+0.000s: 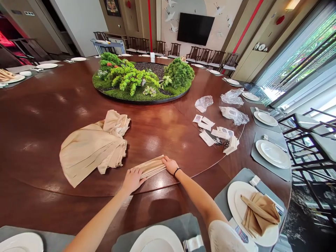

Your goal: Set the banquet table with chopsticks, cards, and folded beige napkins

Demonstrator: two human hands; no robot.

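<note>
at the far left edge, a white plate (pixel 15 79) is bearing pale tan items, cut off by the edge and hard to make out. at the lower left, another plate (pixel 22 240) is running out of view. on the dark wooden table (pixel 165 133), a fanned heap of tan cloths (pixel 90 150) is lying to the left of the person's hands, its layers overlapping too closely to count. next to it, the left hand (pixel 132 180) is holding the left end of a pleated tan cloth (pixel 153 167), fingers set close together over the top, thumb reaching along the near edge. the right hand (pixel 170 165), wearing a black band (pixel 177 170) at the wrist, is gripping the other end, fingers nearly closed; whatever is beneath the cloth is staying hidden. the cloth is stretching between both hands, near the table's front edge. farther right, white packets (pixel 207 140) are lying scattered, their print too small to read, near crumpled clear plastic (pixel 235 115). at the lower right, a folded brown napkin (pixel 262 214) is resting on stacked plates (pixel 237 196), partly covering them.
</note>
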